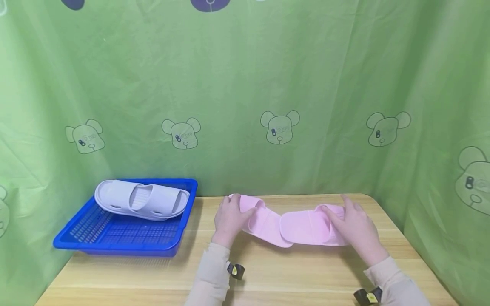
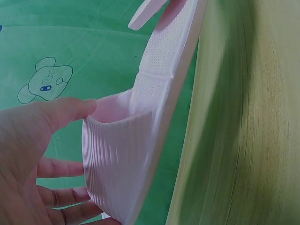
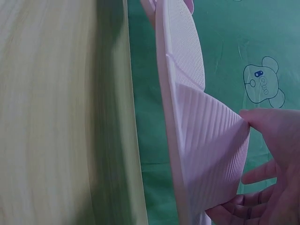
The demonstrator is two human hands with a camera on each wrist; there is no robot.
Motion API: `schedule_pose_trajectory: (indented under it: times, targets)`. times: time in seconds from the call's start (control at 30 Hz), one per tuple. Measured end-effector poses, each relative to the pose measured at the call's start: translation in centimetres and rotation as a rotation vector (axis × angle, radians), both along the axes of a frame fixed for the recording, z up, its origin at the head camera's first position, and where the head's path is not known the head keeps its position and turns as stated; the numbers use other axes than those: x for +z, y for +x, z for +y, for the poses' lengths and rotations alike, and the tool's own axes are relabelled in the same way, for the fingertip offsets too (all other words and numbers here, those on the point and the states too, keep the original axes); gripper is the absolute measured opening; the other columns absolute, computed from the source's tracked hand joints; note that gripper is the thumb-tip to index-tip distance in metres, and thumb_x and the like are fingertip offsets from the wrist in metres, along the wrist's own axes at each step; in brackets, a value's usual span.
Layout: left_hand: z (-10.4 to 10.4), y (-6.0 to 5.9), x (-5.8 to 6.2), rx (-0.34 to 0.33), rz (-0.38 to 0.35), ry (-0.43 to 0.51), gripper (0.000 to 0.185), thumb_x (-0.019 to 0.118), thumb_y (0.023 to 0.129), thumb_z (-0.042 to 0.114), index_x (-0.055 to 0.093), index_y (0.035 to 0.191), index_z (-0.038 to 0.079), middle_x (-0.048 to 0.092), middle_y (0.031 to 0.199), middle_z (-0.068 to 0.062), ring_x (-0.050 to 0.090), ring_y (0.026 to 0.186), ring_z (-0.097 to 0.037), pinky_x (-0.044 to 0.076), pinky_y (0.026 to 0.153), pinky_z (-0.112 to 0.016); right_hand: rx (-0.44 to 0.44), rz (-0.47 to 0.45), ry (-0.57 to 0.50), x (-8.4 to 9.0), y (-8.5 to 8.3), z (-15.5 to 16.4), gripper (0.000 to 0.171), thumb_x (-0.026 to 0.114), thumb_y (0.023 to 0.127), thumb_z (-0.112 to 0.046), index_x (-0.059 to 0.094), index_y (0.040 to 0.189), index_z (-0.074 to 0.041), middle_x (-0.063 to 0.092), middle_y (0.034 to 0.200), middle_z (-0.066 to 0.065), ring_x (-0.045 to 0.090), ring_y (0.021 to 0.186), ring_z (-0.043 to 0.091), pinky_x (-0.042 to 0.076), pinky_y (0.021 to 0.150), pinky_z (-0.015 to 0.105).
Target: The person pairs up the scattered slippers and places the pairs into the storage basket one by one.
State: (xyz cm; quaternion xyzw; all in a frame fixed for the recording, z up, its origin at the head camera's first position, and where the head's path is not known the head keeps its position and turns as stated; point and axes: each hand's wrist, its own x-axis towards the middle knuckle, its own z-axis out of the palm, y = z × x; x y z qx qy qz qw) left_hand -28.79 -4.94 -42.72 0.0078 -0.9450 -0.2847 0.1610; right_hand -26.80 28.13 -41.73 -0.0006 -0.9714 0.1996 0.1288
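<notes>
Two pink slippers are lying end to end along the far edge of the wooden table (image 1: pixel 268 272), their inner ends overlapping near the middle. The left hand (image 1: pixel 229 221) is resting on the left pink slipper (image 1: pixel 260 221), near its outer end. In the left wrist view the thumb is pressing against the ribbed strap of that slipper (image 2: pixel 126 159) while the other fingers (image 2: pixel 61 197) are reaching behind it, so the hand is gripping the strap end with the fingers curled around it. The slipper is sitting between the thumb and the fingers, its dotted footbed running away from the hand.

The right hand (image 1: pixel 354 227) is lying over the outer end of the right pink slipper (image 1: pixel 306 227). The right wrist view shows the thumb touching the edge of the ribbed strap (image 3: pixel 211 159) and the other fingers (image 3: pixel 253 197) curling under it, so this grip is also closing around the strap of its slipper.

To the left, well apart from both hands, a blue tray (image 1: pixel 115 242) is standing on the table with a pair of lilac slippers (image 1: pixel 141 204) lying in it, one partly over the other. A green curtain printed with bear heads (image 1: pixel 279 127) is hanging behind the table.
</notes>
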Motion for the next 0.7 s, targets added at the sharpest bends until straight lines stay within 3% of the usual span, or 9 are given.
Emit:
schedule_pose_trajectory:
  times: [0.3, 0.5, 0.7]
  targets:
    - [0.47, 0.17, 0.07, 0.015, -0.019, -0.016, 0.072, 0.067, 0.078, 0.064, 0.059, 0.127, 0.012, 0.060, 0.114, -0.015, 0.063, 0.099, -0.031, 0.054, 0.070, -0.045, -0.011, 0.025, 0.007, -0.23, 0.08, -0.13, 0.092, 0.046, 0.093, -0.064, 0.024, 0.149, 0.006, 0.035, 0.132, 0.047, 0.050, 0.097, 0.069, 0.049, 0.070, 0.071]
    - [0.62, 0.09, -0.01, 0.016, -0.031, -0.021, 0.071, 0.068, 0.077, 0.063, 0.059, 0.127, 0.013, 0.060, 0.116, -0.015, 0.063, 0.099, -0.031, 0.055, 0.072, -0.045, 0.021, 0.044, -0.002, -0.33, 0.06, -0.25, 0.078, 0.048, 0.096, -0.052, 0.030, 0.146, 0.006, 0.036, 0.130, 0.048, 0.051, 0.093, 0.069, 0.048, 0.073, 0.072]
    - [0.56, -0.07, -0.20, 0.030, -0.034, -0.013, 0.073, 0.068, 0.077, 0.063, 0.059, 0.128, 0.012, 0.060, 0.117, -0.016, 0.063, 0.100, -0.032, 0.055, 0.072, -0.046, 0.030, 0.064, -0.021, -0.38, -0.01, -0.38, 0.076, 0.048, 0.097, -0.050, 0.033, 0.144, 0.007, 0.039, 0.129, 0.046, 0.051, 0.098, 0.067, 0.047, 0.077, 0.073]
